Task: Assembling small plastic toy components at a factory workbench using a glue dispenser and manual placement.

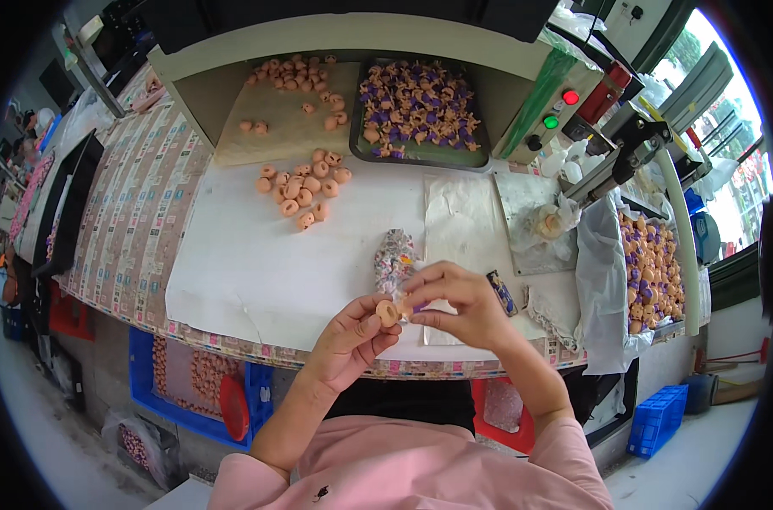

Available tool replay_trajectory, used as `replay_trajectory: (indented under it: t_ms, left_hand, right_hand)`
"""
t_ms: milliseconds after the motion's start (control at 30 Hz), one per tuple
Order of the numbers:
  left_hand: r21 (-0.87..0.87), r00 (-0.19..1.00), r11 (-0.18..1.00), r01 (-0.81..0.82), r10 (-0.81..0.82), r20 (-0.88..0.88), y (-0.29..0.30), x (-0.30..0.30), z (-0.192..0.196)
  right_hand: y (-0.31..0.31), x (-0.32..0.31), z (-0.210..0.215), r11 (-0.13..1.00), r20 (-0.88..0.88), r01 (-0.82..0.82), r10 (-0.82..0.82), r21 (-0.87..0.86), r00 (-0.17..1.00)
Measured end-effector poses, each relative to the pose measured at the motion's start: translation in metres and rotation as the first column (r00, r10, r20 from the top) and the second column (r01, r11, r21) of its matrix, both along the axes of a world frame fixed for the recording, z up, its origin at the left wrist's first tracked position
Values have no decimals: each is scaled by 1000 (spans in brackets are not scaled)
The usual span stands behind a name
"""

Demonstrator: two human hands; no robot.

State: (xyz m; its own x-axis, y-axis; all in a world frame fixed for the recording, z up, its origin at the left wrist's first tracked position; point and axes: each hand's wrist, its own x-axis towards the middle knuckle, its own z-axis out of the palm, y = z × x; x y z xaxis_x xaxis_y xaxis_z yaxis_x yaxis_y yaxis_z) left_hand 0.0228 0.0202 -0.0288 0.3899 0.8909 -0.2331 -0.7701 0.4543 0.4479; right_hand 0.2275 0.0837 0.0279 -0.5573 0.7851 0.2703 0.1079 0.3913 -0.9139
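Observation:
A hollow peach doll head (388, 314) sits between the thumb and fingers of my left hand (349, 342), its oval opening facing up. Right beside it, the fingertips of my right hand (459, 308) pinch a small peach piece (404, 308), mostly hidden by the fingers. The two pieces are close together; whether they touch I cannot tell. Beyond my hands lies a crumpled, multicoloured plastic bundle (394, 255). A loose pile of similar doll heads (295, 189) rests on the white sheet, farther off to the left.
A dark tray (358, 146) under the machine's hood holds many small peach-and-purple figures. More heads lie on brown paper (233, 148) beside it. At right stand a press arm (612, 166) and a lined bin (603, 280) of finished-looking figures. A blue crate (142, 374) sits below the table's left edge.

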Motion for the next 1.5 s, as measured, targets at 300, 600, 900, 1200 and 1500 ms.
replay_trajectory:
  t_ms: [300, 600, 900, 1200, 1500]
  left_hand:
    - [63, 989, 993, 101, -94, -110, -12, 42, 6]
    - [39, 943, 974, 223, -206, -261, -16, 60, 14]
    - [19, 930, 961, 275, -261, -258, -11, 74, 22]
    - [-33, 975, 989, 141, -145, -169, -2, 76, 28]
    - [-20, 973, 979, 202, -203, -107, 5, 111, 31]
  right_hand:
    - [-36, 47, -4, 991, 8, 58, -59, 121, 998]
    - [-44, 75, -14, 965, -28, -47, 56, 257, 998]
    - [-54, 86, -16, 914, -45, 54, -40, 403, 998]
    - [-4, 179, 66, 43, -246, 512, -841, 858, 482]
    - [127, 271, 200, -157, -400, 419, -701, 894, 590]
